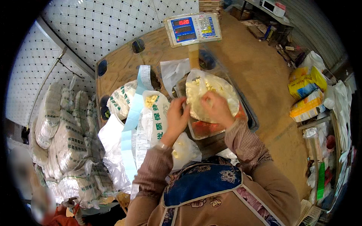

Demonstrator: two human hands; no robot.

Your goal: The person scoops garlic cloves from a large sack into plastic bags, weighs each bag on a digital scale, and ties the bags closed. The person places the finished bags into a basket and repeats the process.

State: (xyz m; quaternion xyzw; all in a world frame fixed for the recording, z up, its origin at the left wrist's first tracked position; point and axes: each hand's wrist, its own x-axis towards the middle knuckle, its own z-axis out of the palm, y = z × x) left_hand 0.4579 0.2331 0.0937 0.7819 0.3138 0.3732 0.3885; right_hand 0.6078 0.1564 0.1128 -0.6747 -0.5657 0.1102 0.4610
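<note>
- White wall with a dark grid pattern (113,22): one, behind and to the left of the scale, as I see it from the person's side.
- Brown floor (271,109): bare expanse to the right of the scale.
- Brown worktop with dark openings (117,56): one, beneath the scale and stretching out to its left.
- Stack of filled, clear-wrapped packs (71,139): one heap, well to the left of the scale.
- Person in a brown top and blue flowered bib (203,184): one, on the near side of the scale, both forearms extended towards it.
- Digital scale (203,129): one, red showing in its pan, lit panel raised at the far end.
- Yellow packets (307,88): several, well off to the right of the scale.
- White bag with green print (154,130): one, just left of the scale, pale pieces at its top.
- Light blue paper strip (128,147): one, long, left of the scale.
- Clear plastic bag (224,90): one, lying on the scale's pan.
- Right hand (217,107): over that bag on the scale, fingers curled together; I cannot tell whether they pinch plastic.
- Left hand (176,117): at the scale's left side, fingers bent near the bag's edge; grip likewise uncertain.
- Pale yellow pieces (209,86): many, small, inside the bag on the scale.
</note>
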